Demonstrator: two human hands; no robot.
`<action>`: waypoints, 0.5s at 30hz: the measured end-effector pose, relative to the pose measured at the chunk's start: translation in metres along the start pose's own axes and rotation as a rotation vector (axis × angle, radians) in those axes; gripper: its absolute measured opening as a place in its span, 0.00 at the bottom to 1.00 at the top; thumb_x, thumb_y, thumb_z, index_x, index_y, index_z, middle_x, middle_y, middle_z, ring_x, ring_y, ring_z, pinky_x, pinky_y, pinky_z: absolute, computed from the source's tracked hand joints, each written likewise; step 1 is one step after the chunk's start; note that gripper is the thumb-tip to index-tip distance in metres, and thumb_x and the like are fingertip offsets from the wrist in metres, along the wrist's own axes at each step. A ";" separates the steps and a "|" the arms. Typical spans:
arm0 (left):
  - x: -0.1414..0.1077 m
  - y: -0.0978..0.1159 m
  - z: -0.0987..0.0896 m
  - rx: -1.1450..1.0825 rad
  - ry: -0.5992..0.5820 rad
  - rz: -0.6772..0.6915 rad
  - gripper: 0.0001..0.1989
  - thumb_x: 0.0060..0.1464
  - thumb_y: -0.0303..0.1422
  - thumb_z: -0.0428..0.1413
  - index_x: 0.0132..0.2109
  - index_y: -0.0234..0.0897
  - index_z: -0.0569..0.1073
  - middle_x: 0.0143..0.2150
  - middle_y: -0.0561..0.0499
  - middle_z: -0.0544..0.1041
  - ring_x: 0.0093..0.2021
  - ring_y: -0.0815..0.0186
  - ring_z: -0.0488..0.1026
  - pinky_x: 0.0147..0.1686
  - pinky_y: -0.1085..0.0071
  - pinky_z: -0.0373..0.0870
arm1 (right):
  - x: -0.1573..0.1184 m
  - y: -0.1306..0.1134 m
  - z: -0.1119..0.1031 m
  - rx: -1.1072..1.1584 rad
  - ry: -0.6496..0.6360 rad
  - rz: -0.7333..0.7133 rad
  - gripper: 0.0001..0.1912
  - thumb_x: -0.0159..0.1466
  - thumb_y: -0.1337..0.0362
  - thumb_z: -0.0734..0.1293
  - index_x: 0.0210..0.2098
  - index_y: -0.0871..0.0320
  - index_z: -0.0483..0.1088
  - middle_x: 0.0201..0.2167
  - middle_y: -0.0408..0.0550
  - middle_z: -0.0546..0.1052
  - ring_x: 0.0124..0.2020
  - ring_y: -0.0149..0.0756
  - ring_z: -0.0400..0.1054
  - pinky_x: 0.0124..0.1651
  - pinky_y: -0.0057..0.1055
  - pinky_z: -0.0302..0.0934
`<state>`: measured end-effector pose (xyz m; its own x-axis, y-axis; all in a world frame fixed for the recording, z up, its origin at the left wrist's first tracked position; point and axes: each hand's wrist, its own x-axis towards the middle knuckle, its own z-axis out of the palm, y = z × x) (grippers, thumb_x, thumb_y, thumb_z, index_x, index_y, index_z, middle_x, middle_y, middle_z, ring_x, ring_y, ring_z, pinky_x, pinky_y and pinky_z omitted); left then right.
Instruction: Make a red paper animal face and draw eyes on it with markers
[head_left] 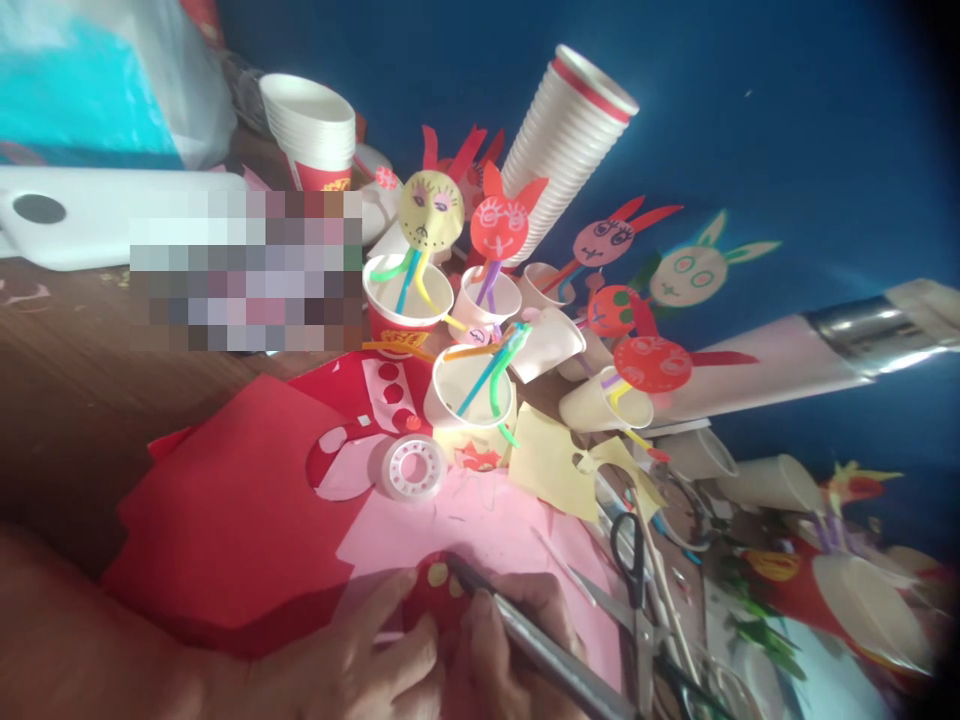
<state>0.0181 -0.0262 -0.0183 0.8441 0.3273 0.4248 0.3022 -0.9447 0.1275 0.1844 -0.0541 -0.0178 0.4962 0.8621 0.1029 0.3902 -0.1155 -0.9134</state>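
Note:
At the bottom of the view, my left hand (360, 650) holds down a small red paper piece (442, 600) with yellow dots. My right hand (517, 640) grips a dark grey pen (555, 650), its tip at the upper edge of the red piece. Under both hands lies pink paper (480, 520), with red paper sheets (240, 500) to the left. A white tape roll (413, 468) rests just beyond the hands. Scissors (637, 600) with black handles lie to the right of my right hand.
Paper cups with straws and rabbit-faced paper discs stand behind, among them a cup (469, 390) with coloured straws. A tall cup stack (562, 140) leans at the back. A white case (90, 215) lies left; a red cup (832, 600) lies right.

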 end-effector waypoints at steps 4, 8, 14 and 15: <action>-0.002 0.000 0.006 -0.024 0.050 -0.014 0.07 0.59 0.29 0.56 0.40 0.43 0.79 0.50 0.53 0.81 0.52 0.57 0.72 0.60 0.53 0.69 | -0.001 -0.003 -0.001 0.019 0.016 0.006 0.10 0.66 0.57 0.69 0.31 0.55 0.69 0.14 0.38 0.72 0.12 0.28 0.64 0.16 0.21 0.59; 0.000 -0.002 0.018 -0.006 0.157 -0.059 0.11 0.63 0.29 0.53 0.45 0.39 0.80 0.46 0.53 0.82 0.49 0.63 0.74 0.63 0.62 0.65 | 0.000 -0.005 -0.002 0.017 -0.017 -0.027 0.11 0.65 0.58 0.70 0.29 0.54 0.68 0.14 0.37 0.71 0.11 0.27 0.63 0.15 0.21 0.57; 0.011 -0.004 0.017 0.091 0.115 -0.040 0.12 0.60 0.20 0.57 0.41 0.43 0.79 0.39 0.61 0.82 0.41 0.66 0.72 0.59 0.63 0.68 | 0.000 0.000 0.001 0.033 -0.046 -0.024 0.10 0.65 0.60 0.69 0.29 0.54 0.68 0.12 0.36 0.70 0.09 0.26 0.60 0.14 0.21 0.55; 0.011 -0.004 0.013 0.090 0.082 -0.044 0.11 0.62 0.21 0.57 0.42 0.43 0.79 0.40 0.61 0.82 0.42 0.66 0.72 0.58 0.64 0.69 | 0.000 0.002 0.001 0.044 -0.053 -0.035 0.09 0.65 0.61 0.69 0.30 0.54 0.68 0.13 0.36 0.71 0.09 0.26 0.60 0.13 0.21 0.55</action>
<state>0.0324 -0.0183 -0.0260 0.7910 0.3621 0.4932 0.3800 -0.9225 0.0679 0.1843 -0.0540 -0.0195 0.4404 0.8904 0.1153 0.3716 -0.0639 -0.9262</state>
